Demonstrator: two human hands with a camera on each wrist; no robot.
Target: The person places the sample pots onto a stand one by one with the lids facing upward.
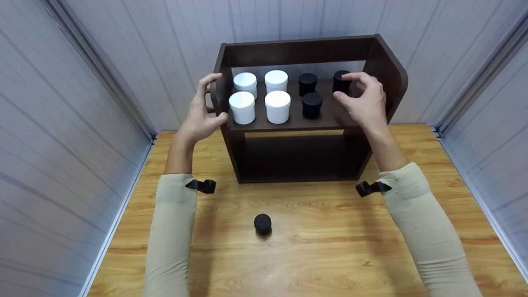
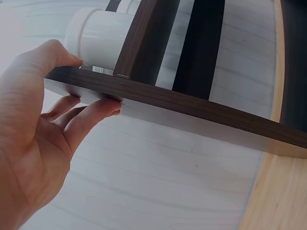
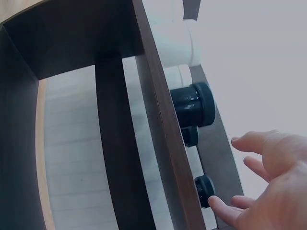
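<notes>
A dark brown shelf unit (image 1: 297, 49) stands on the wooden table (image 1: 330, 247). Its upper shelf carries several white jars (image 1: 277, 106) on the left and three black jars (image 1: 312, 104) on the right. My left hand (image 1: 212, 99) grips the shelf's left side panel (image 2: 192, 103), thumb on one face and fingers on the other, beside a white jar (image 2: 98, 40). My right hand (image 1: 342, 86) hovers with loosely spread fingers around the back-right black jar (image 1: 340, 80); in the right wrist view the fingertips (image 3: 216, 203) lie just beside that jar (image 3: 205, 190). Another black jar (image 1: 262, 223) sits alone on the table.
Pale panelled walls (image 1: 62, 144) close in the table on the left, back and right. The shelf's lower compartment (image 1: 297, 159) is dark with nothing showing in it. Bare wood stretches in front of the shelf around the lone jar.
</notes>
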